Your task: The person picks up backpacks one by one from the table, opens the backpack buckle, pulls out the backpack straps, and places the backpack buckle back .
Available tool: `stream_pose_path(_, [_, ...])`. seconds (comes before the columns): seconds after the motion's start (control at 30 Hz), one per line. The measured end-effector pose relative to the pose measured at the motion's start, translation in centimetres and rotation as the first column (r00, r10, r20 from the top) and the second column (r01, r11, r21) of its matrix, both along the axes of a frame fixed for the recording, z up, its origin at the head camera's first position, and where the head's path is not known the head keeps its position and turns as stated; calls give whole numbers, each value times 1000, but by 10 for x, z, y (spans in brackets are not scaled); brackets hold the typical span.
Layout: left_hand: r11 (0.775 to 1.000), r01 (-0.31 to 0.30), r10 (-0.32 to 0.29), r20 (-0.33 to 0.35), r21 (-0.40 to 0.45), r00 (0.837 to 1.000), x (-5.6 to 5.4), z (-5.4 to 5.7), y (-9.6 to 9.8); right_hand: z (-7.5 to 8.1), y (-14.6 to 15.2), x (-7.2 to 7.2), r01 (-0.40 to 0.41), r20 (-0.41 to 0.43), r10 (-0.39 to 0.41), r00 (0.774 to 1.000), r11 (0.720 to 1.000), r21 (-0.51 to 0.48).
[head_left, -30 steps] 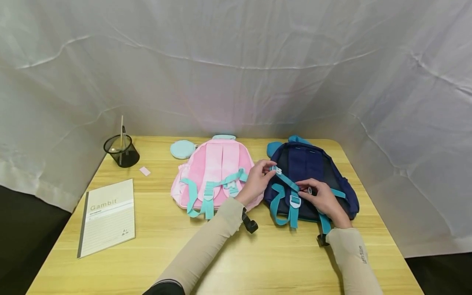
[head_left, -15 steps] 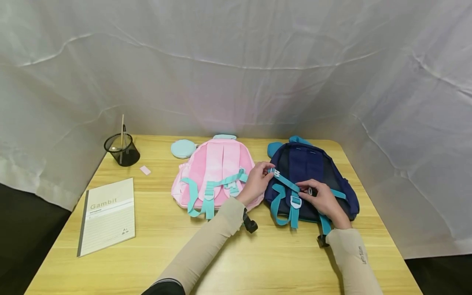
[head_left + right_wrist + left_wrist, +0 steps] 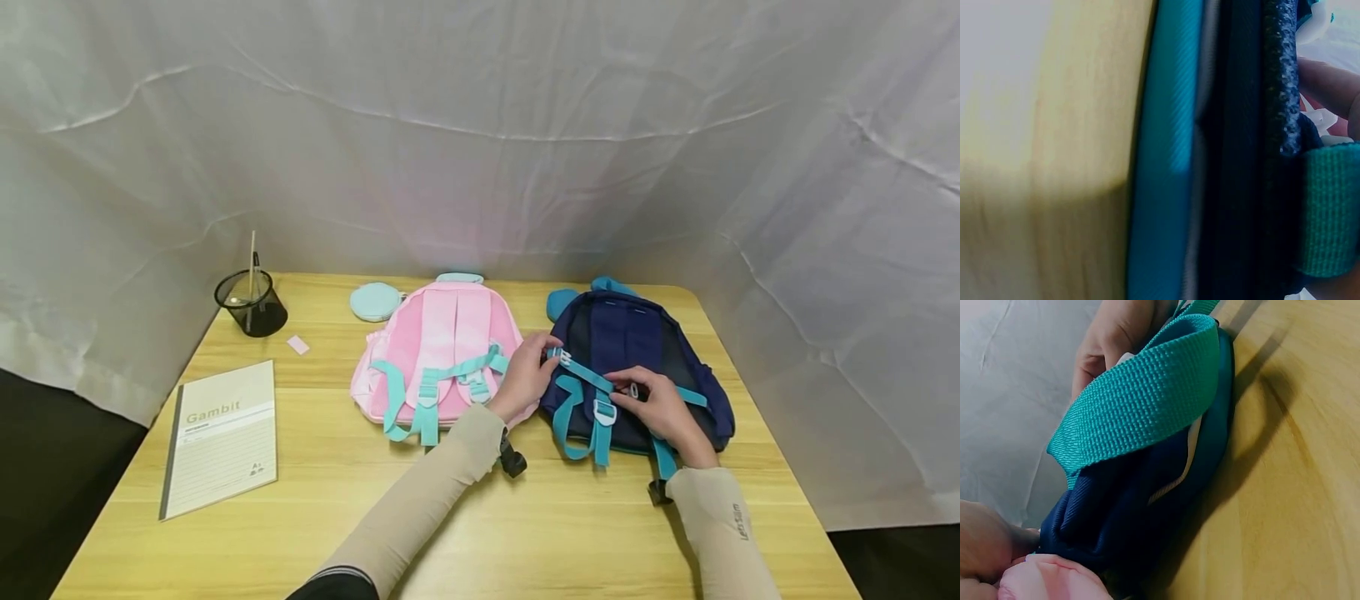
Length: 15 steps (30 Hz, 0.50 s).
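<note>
A navy backpack lies on the table with its strap side up. My left hand pinches the end of its blue strap at a white buckle. My right hand grips the same strap lower down, fingers bent over the bag; a small pale buckle piece shows beside them. In the left wrist view a looped strap covers part of the right hand. White plastic shows beside the fingers in the right wrist view.
A pink backpack lies to the left, partly under my left hand, with a round light-blue pouch beside it. Farther left are a mesh pen cup, a small pink piece and a notebook. Curtains hang around the table.
My left hand has come down slightly with the white buckle, which now sits a little lower over the navy backpack. My right hand has kept its hold on the strap.
</note>
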<state>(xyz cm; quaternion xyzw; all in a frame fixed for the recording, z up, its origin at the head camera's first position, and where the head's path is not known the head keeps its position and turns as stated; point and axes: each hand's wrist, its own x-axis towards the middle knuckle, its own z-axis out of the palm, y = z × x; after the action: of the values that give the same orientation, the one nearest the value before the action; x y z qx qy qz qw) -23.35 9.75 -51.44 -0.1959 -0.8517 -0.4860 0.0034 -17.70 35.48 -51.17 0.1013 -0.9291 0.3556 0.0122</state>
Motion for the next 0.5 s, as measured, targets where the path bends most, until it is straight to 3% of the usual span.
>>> stream_pose_path(0.5, [999,-4,5,11,-34,1000,-1,0,1,-2,0,1,-7,-20,7,1000,1000,6])
